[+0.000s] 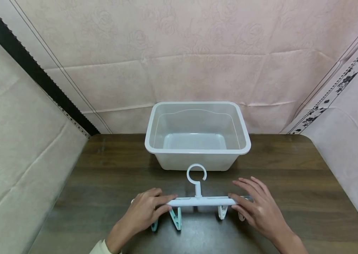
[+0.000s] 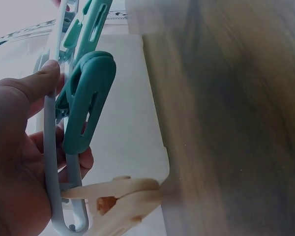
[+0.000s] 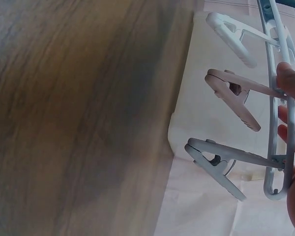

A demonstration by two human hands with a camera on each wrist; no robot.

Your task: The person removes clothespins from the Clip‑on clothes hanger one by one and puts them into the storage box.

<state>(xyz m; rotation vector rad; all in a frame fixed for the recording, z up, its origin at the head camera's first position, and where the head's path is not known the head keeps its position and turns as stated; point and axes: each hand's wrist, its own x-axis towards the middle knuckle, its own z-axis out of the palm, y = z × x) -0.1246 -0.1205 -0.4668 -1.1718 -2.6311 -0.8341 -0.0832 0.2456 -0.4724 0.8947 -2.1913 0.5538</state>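
Patterned sheeting [image 1: 198, 31] backs your station from 10 to 2 o'clock. The wooden tabletop [image 1: 102, 176] carries the pale plastic basin [image 1: 198, 161], standing upright at 12 o'clock of your work, apparently set back to leave the near side for handling. Between it and you, just beside its front wall, is the white clip hanger [image 1: 201, 201], its bar running 9 to 3 o'clock and its hook [image 1: 197, 190] toward 12, probably so the clips dangle free on your side.

Your left hand [image 1: 144, 210] pinches the bar at 9 o'clock, thumb near, fingers behind. Your right hand [image 1: 261, 208] does likewise at 3, closed only as far as the bar's width. Gripping both ends seems meant to stop tilting.

Toward 6 o'clock hang teal clips [image 2: 74, 120] and a tan clip [image 2: 132, 186] by your left, then a white clip [image 3: 231, 42], pinkish clip [image 3: 234, 105] and grey clip [image 3: 216, 173] by your right. Whether any tip touches wood, I cannot tell.
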